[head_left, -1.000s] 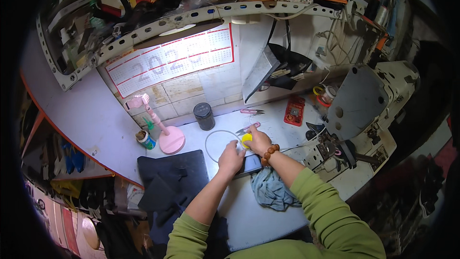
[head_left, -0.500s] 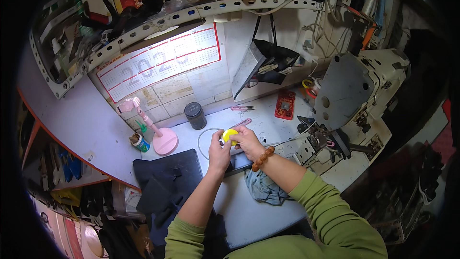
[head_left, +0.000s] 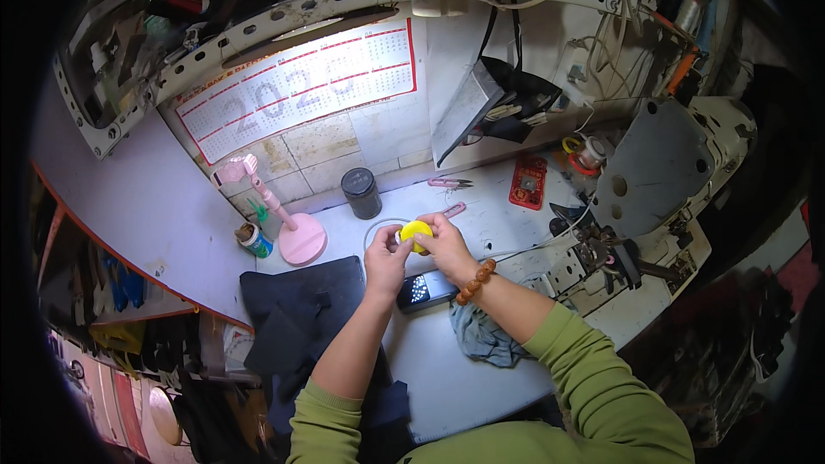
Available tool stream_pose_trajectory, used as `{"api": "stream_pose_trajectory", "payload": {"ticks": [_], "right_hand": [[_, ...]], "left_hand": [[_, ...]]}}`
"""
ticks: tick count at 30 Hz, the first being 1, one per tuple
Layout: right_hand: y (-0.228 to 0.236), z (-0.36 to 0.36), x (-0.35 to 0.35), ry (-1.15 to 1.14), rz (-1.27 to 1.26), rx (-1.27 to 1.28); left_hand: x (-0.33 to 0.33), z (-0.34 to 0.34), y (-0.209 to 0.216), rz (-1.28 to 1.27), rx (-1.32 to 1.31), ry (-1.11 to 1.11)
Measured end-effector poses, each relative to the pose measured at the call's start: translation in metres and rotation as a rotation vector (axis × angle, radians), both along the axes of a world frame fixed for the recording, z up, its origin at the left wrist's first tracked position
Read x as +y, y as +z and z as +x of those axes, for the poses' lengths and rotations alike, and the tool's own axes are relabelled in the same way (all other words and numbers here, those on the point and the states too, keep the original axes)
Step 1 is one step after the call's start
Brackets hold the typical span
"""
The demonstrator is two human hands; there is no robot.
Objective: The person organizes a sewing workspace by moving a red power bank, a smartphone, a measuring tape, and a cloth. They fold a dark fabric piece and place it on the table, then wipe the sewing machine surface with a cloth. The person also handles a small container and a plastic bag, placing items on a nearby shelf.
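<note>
Green sleeves come in from the lower edge, and both forearms meet over the white worktop (head_left: 481, 378). Just under the wrists lie a crumpled blue-grey cloth (head_left: 483, 337) and a dark phone (head_left: 423, 290); a folded stack of black fabric (head_left: 296, 314) sits to the left.

Left hand (head_left: 385, 259) and right hand (head_left: 447, 245), the right wearing a brown bead bracelet (head_left: 475, 281), both have their fingers closed on a small round yellow tape measure (head_left: 416, 233), held just above the worktop. A pale loop of tape or cord (head_left: 378, 232) curves out beside the left hand.

To do this well, I would judge one hand should pinch the yellow case steady while the other works the tape, keeping it flat and untwisted.

Farther off stand a dark jar (head_left: 362, 192), a pink stand (head_left: 288, 223), pink snips (head_left: 450, 182) and the sewing machine (head_left: 662, 180).
</note>
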State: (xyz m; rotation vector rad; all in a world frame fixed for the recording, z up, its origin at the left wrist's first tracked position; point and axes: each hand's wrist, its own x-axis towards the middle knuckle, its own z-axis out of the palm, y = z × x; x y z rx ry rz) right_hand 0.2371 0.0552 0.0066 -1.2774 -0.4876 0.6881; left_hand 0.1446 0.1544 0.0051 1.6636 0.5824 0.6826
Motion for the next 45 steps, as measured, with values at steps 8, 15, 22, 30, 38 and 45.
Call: {"api": "stream_pose_trajectory", "payload": {"ticks": [8, 15, 22, 30, 38, 45], "right_hand": [[0.007, 0.002, -0.008, -0.069, 0.215, 0.462], [0.006, 0.010, -0.020, -0.011, 0.367, 0.571], [0.015, 0.007, -0.017, 0.059, 0.338, 0.448], [0.009, 0.018, 0.010, 0.268, -0.101, -0.372], [-0.017, 0.102, 0.004, 0.202, -0.827, -1.537], [-0.015, 0.135, 0.024, -0.008, -0.949, -1.366]], "left_hand": [[-0.014, -0.033, 0.029, 0.834, -0.292, 0.075], [-0.031, -0.067, 0.058, 1.151, -0.275, -0.078], [-0.032, -0.057, 0.056, 0.624, -0.117, 0.064], [0.022, -0.029, 0.002, -0.286, -0.034, -0.112], [0.067, -0.017, -0.029, 0.382, 0.349, -0.020], [0.060, -0.006, -0.031, 0.509, 0.591, -0.209]]}}
